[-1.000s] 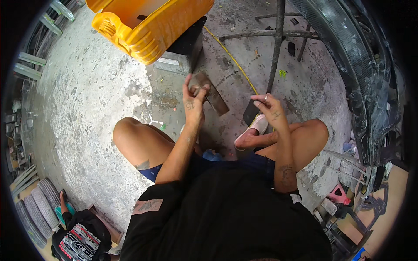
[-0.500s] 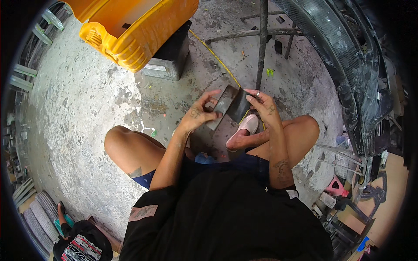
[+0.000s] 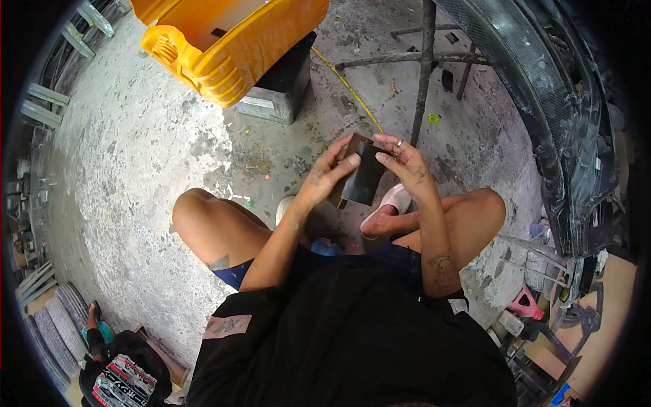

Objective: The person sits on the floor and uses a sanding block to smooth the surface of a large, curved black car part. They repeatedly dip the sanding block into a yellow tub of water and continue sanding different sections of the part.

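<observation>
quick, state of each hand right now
Left hand: closed on flat brown block and thin black rectangular sheet.
Right hand: closed on the sheet's right side.

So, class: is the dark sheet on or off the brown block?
On. The dark sheet lies over the brown block, whose edge shows beyond it; the left hand holds both.
</observation>
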The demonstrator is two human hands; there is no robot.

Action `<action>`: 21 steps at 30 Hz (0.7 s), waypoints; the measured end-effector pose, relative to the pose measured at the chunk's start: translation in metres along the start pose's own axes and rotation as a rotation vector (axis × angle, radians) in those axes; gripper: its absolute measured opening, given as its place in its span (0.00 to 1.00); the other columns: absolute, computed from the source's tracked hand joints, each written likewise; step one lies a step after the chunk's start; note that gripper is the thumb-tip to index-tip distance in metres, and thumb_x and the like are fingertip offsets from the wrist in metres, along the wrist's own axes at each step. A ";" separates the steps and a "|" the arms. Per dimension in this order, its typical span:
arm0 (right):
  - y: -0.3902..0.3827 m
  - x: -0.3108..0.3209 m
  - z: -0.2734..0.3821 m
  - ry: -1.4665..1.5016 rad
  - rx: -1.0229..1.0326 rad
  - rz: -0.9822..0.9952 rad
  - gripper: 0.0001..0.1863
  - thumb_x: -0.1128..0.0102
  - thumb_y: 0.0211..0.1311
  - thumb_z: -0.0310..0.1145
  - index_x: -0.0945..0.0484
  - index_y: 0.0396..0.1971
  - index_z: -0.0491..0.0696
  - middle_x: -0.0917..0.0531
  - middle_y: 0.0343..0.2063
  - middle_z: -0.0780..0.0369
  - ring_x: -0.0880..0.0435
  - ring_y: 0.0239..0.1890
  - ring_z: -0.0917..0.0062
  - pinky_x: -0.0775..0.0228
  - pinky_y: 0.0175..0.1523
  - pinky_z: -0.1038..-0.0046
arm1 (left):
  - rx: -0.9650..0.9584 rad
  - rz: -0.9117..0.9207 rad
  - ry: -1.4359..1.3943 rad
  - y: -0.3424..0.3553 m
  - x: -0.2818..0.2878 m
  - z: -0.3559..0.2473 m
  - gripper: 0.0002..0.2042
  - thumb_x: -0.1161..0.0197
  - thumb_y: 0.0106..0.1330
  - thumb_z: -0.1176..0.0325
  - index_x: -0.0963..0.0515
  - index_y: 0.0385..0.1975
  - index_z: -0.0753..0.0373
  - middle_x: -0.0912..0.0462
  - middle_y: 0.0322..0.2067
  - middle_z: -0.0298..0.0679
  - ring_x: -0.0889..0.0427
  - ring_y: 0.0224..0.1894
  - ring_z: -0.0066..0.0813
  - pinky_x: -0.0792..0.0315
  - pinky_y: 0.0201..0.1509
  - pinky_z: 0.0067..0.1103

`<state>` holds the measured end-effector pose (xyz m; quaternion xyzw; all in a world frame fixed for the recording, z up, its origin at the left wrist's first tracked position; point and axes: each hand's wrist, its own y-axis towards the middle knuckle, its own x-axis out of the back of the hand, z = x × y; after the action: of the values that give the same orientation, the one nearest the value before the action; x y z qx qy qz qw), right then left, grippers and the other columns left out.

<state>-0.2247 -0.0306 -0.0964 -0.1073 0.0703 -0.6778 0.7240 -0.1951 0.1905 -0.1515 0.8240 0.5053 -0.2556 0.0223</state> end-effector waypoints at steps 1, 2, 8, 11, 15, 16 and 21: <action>0.003 -0.003 -0.003 -0.011 0.034 -0.056 0.17 0.36 0.72 0.32 0.18 0.58 0.47 0.16 0.40 0.66 0.21 0.43 0.86 0.28 0.50 0.80 | -0.059 0.111 0.054 -0.002 -0.006 -0.007 0.34 0.34 0.73 0.62 0.40 0.75 0.63 0.23 0.63 0.40 0.26 0.63 0.25 0.33 0.67 0.22; 0.004 -0.004 -0.003 -0.011 0.036 -0.055 0.17 0.36 0.72 0.32 0.18 0.58 0.47 0.16 0.40 0.66 0.21 0.43 0.86 0.28 0.50 0.80 | -0.060 0.110 0.054 -0.001 -0.008 -0.007 0.34 0.34 0.73 0.62 0.40 0.75 0.63 0.23 0.63 0.40 0.26 0.63 0.25 0.33 0.67 0.22; 0.008 -0.015 -0.001 -0.097 0.045 -0.014 0.19 0.37 0.72 0.30 0.19 0.61 0.48 0.15 0.49 0.64 0.20 0.49 0.82 0.29 0.56 0.78 | -0.080 0.081 -0.089 -0.004 -0.003 -0.004 0.32 0.36 0.75 0.63 0.40 0.75 0.62 0.22 0.61 0.40 0.24 0.60 0.25 0.32 0.65 0.22; 0.008 -0.016 0.000 -0.135 0.078 -0.008 0.19 0.38 0.72 0.29 0.19 0.61 0.46 0.15 0.50 0.64 0.19 0.50 0.81 0.28 0.58 0.77 | -0.031 0.055 -0.207 -0.005 -0.001 -0.002 0.30 0.39 0.76 0.61 0.38 0.75 0.62 0.22 0.60 0.39 0.24 0.59 0.24 0.31 0.63 0.21; 0.007 -0.013 0.005 -0.105 0.104 0.007 0.17 0.40 0.72 0.26 0.18 0.59 0.45 0.15 0.51 0.64 0.19 0.52 0.81 0.28 0.60 0.77 | 0.013 0.062 -0.132 -0.005 -0.001 -0.006 0.28 0.41 0.78 0.59 0.35 0.73 0.63 0.22 0.60 0.38 0.24 0.59 0.23 0.31 0.63 0.20; 0.008 -0.012 0.006 -0.123 0.114 0.016 0.17 0.40 0.72 0.26 0.18 0.59 0.45 0.15 0.51 0.63 0.19 0.53 0.82 0.28 0.60 0.77 | 0.002 0.064 -0.118 -0.004 -0.001 -0.006 0.28 0.41 0.78 0.59 0.34 0.73 0.63 0.22 0.60 0.38 0.24 0.59 0.22 0.31 0.63 0.20; 0.010 -0.014 0.010 -0.130 0.124 -0.004 0.17 0.40 0.72 0.25 0.18 0.58 0.45 0.15 0.51 0.63 0.19 0.52 0.82 0.28 0.59 0.77 | 0.009 0.049 -0.091 0.000 -0.001 -0.005 0.28 0.41 0.78 0.59 0.35 0.73 0.63 0.22 0.61 0.38 0.24 0.59 0.23 0.32 0.64 0.20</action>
<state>-0.2136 -0.0158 -0.0894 -0.1064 -0.0191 -0.6739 0.7309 -0.1937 0.1914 -0.1466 0.8237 0.4822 -0.2944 0.0476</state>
